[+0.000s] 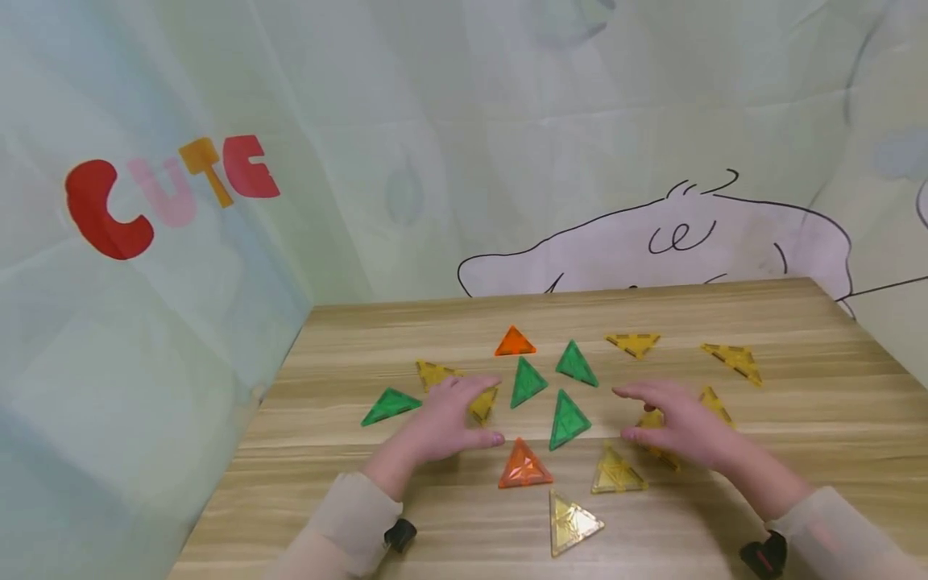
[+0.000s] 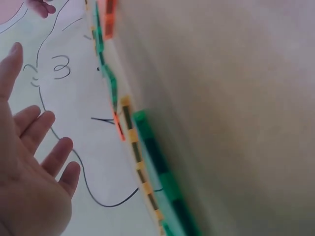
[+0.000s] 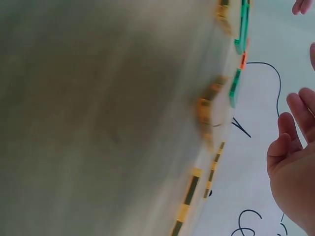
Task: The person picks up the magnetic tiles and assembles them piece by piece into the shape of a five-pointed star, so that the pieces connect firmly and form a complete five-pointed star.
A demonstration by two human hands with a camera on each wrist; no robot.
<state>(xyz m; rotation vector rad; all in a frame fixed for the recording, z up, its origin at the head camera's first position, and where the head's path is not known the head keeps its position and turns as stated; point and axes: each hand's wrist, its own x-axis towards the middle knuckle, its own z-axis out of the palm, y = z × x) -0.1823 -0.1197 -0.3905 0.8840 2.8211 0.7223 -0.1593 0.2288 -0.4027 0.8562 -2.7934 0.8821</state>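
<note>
My left hand (image 1: 451, 420) hovers over the left side of the wooden table, fingers extended and thumb apart, holding nothing. Beneath it, partly hidden, are yellow triangular magnetic tiles (image 1: 484, 405); a green triangular tile (image 1: 390, 404) lies left of the wrist. On the other side my right hand (image 1: 677, 424) also hovers with relaxed fingers and nothing in them. It partly covers yellow triangular tiles (image 1: 717, 406). Both palms (image 2: 34, 191) face inward. Between the hands lie green triangular tiles (image 1: 569, 420), with an orange triangular tile (image 1: 524, 465) nearer to me.
Two clear yellow triangular tiles (image 1: 573, 522) lie near the front. Toward the back are another orange tile (image 1: 515, 342) and yellow tiles (image 1: 634, 344) at the right. Behind the wooden table (image 1: 362, 330) hangs a printed cloth backdrop (image 1: 406, 121).
</note>
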